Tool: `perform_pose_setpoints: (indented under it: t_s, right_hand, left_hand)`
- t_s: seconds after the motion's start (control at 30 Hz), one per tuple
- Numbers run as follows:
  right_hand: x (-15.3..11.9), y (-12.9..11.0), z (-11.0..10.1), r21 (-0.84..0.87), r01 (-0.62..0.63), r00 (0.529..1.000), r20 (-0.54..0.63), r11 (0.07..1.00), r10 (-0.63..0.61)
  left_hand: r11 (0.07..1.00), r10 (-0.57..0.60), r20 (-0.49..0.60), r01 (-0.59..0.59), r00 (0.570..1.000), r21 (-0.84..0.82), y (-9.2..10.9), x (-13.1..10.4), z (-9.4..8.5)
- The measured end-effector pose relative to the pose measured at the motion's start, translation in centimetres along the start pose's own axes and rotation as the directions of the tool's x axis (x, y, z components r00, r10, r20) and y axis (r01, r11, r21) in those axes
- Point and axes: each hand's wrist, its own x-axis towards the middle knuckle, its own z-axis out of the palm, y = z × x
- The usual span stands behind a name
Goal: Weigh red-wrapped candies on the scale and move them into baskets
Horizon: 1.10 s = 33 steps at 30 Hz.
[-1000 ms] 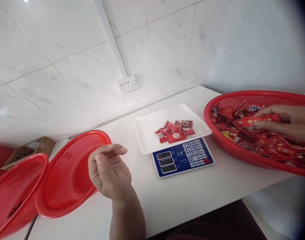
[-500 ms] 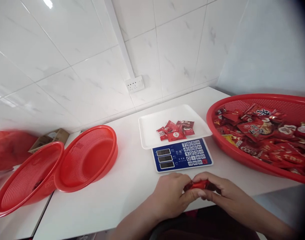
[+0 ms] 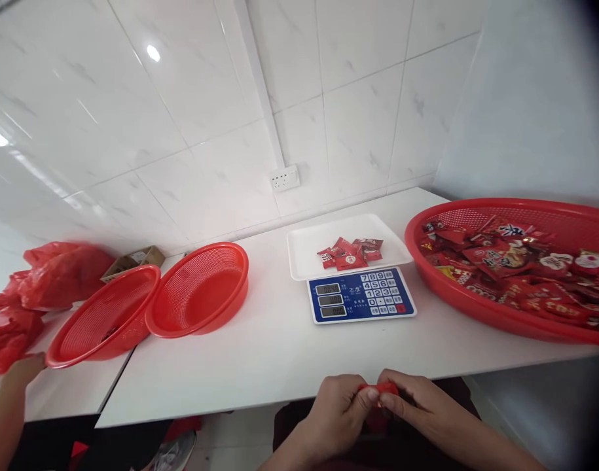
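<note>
The red packet, glossy and partly covered by fingers, is at the near edge of the white surface. The left hand and right hand pinch it, fingers curled, knuckles up, thumbs meeting.

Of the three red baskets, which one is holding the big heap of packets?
The right-hand basket, beside the scale: it alone holds a heap of packets. The smaller middle basket and leftmost basket stand left of the scale.

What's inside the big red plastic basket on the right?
The big red plastic basket holds a heap of small, mostly red printed packets. Whatever lies beneath the top packets is covered, and the basket's right end is cut off.
</note>
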Motion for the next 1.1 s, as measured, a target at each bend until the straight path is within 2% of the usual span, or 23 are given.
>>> perform_pose_setpoints:
  t_s: [0.17,0.33,0.5,0.67,0.8,0.93,1.1]
  right_hand:
    - [-0.1,-0.3,0.8,0.014,-0.005,1.0,-0.024,1.0,0.005]
    - [0.4,-0.1,0.8,0.043,-0.023,0.999,-0.034,0.999,0.024]
    - [1.3,0.2,0.3,0.069,-0.023,0.999,-0.034,0.997,0.026]
    - [2.5,0.1,-1.0,0.119,-0.046,0.999,-0.023,0.992,0.049]
    - [3.0,0.2,-2.6,0.113,-0.013,0.997,-0.079,0.994,0.022]
    - [3.3,0.7,-4.0,0.092,-0.033,0.994,-0.104,0.995,0.043]
    - [3.7,1.1,-4.2,0.1,-0.009,0.994,-0.107,0.995,0.02]
  left_hand:
    - [0.985,0.019,-0.05,-0.027,0.999,-0.169,-0.8,-0.5,0.6]
    - [0.964,0.031,-0.005,-0.031,1.0,-0.263,-0.9,-0.2,0.3]
    - [0.96,-0.05,0.012,0.052,0.999,-0.274,-0.8,0.6,-0.4]
    - [0.927,-0.105,0.044,0.114,0.993,-0.359,0.1,2.2,-1.0]
    - [0.937,-0.112,0.028,0.115,0.993,-0.329,1.2,4.0,-1.1]
    - [0.957,-0.11,-0.004,0.105,0.994,-0.269,1.8,5.4,-0.6]
    - [0.954,-0.092,0.034,0.098,0.995,-0.284,2.0,6.1,-0.6]
